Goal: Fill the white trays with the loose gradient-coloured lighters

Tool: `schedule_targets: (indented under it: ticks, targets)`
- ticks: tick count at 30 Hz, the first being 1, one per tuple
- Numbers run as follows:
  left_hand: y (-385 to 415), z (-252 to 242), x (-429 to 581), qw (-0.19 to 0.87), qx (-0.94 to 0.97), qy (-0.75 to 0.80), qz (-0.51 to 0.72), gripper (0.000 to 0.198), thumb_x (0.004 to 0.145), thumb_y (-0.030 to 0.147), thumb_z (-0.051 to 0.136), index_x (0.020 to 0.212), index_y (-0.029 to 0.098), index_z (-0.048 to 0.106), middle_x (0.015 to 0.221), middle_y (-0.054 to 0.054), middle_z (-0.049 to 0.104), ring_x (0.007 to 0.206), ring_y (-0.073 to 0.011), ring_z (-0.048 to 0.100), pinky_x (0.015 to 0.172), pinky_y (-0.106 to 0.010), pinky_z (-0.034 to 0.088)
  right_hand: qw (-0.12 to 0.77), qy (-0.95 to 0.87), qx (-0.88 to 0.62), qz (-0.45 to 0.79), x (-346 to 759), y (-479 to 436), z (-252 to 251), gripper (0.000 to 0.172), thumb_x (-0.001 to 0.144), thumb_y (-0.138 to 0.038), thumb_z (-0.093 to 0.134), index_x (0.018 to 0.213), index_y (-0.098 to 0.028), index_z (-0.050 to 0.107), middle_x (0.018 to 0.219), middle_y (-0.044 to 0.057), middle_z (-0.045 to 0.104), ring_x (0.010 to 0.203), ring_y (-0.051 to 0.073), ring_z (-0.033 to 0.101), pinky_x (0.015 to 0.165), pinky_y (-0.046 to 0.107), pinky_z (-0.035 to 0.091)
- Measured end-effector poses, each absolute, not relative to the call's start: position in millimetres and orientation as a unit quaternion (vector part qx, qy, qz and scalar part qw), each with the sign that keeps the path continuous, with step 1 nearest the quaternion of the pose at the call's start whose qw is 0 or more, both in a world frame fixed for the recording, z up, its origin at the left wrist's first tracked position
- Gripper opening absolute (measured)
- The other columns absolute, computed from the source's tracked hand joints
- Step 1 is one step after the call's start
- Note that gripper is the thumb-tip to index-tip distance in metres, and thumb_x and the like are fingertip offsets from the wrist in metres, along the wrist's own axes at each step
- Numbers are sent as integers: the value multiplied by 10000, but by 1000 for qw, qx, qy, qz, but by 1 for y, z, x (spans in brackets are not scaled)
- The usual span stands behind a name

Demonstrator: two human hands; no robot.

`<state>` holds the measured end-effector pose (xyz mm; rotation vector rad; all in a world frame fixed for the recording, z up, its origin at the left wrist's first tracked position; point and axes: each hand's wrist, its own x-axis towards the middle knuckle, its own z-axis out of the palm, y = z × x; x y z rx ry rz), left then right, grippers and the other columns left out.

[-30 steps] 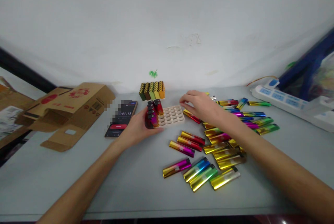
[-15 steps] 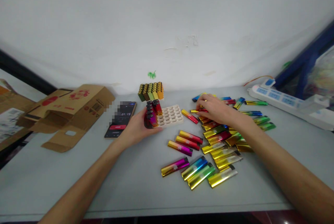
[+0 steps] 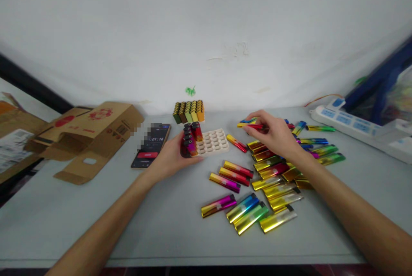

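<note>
My left hand [image 3: 169, 156] wraps around the left end of a white tray [image 3: 216, 142] with rows of slots. Dark-capped lighters [image 3: 190, 139], red and purple, stand upright in the slots at that end. My right hand [image 3: 275, 134] is closed on a yellow-and-red lighter [image 3: 242, 125], pinched between thumb and fingers above the table's far side. A blue-and-yellow lighter [image 3: 248, 120] shows right behind it; whether it is also held I cannot tell. Under and around my right forearm lies a pile of metallic lighters [image 3: 273, 169], partly hidden by the arm.
At the back stands a block of upright lighters [image 3: 189, 112]. Left of the tray lie a phone [image 3: 151, 145] showing a timer and an opened cardboard box [image 3: 96, 134]. A white power strip [image 3: 360, 126] lies at the right. Several loose lighters [image 3: 219, 205] are nearer the front.
My right hand has risen slightly from the pile, with the yellow-and-red lighter now showing in its fingers. My left hand stays at the tray. The whole view has shifted a little.
</note>
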<state>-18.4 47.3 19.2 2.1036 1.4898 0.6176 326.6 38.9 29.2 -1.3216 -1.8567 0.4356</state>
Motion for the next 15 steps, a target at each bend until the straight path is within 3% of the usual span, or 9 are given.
schedule_targets:
  ticks: [4,6,9,11,13,15]
  targets:
    - [48,19,-19,235,774,544,221,813,692,655,885,1312,180,658,1274,-150,802,1115,-393,785,1001,-504,651,490,-636,-505,316,316,38,25,408,899,-590,833,990,-195,789,745,13,703,599,159,541,581,320,432]
    - [48,18,-20,235,774,545,221,807,691,653,887,1311,189,658,1266,-143,805,1100,-388,786,984,-495,656,508,-603,-483,382,310,36,26,429,878,-610,855,969,-197,787,772,10,705,653,164,597,641,323,505]
    - [49,18,-20,232,772,550,220,810,670,663,894,1292,197,663,1254,-144,806,1102,-399,786,965,-488,660,513,-576,-448,452,302,31,27,477,885,-675,827,949,-209,746,931,40,758,879,207,724,811,350,604]
    - [49,17,-20,230,771,552,218,802,669,664,892,1279,196,667,1247,-149,805,1107,-408,786,966,-495,658,501,-565,-422,502,297,27,27,495,928,-708,768,963,-219,699,1007,53,777,934,211,750,811,348,621]
    - [49,18,-19,227,771,553,217,783,672,656,890,1264,194,668,1241,-152,806,1105,-413,786,976,-510,654,483,-568,-399,533,292,23,28,481,969,-709,721,968,-234,644,888,17,748,786,174,718,697,309,595]
    - [48,18,-19,228,772,552,218,766,677,646,890,1254,195,667,1241,-153,808,1110,-414,786,984,-519,652,467,-576,-396,541,287,18,30,478,973,-707,719,932,-251,584,683,-61,597,564,124,555,524,260,480]
